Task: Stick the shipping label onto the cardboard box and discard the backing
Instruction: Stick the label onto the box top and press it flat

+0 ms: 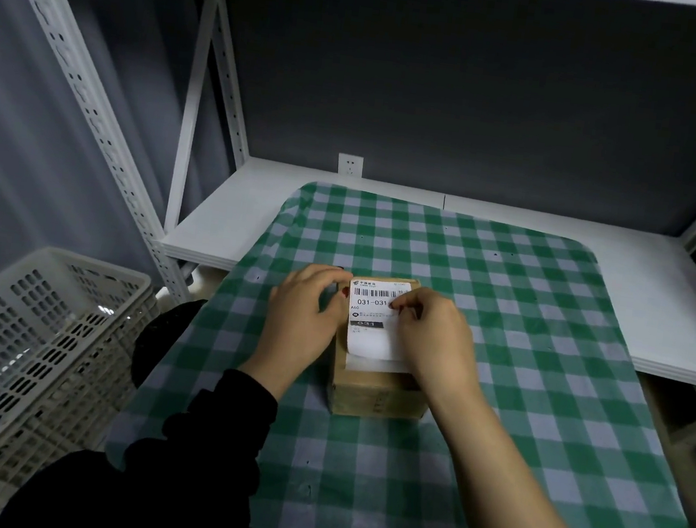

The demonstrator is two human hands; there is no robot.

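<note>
Shipping label (375,315), thin, floppy, lying on cardboard box (375,381): we are pressing top corners, left hand (305,315) and right hand (434,336) fingers closed, pinching edges.

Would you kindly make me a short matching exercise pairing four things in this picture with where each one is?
Things:
1. shipping label
2. cardboard box
3. plastic basket
4. wall socket

Places:
A. on the checked cloth
B. beside the table, on the person's left
C. on the wall behind the shelf
D. on top of the box, under both hands

Pairs: 1-D, 2-A, 3-B, 4-C
</note>
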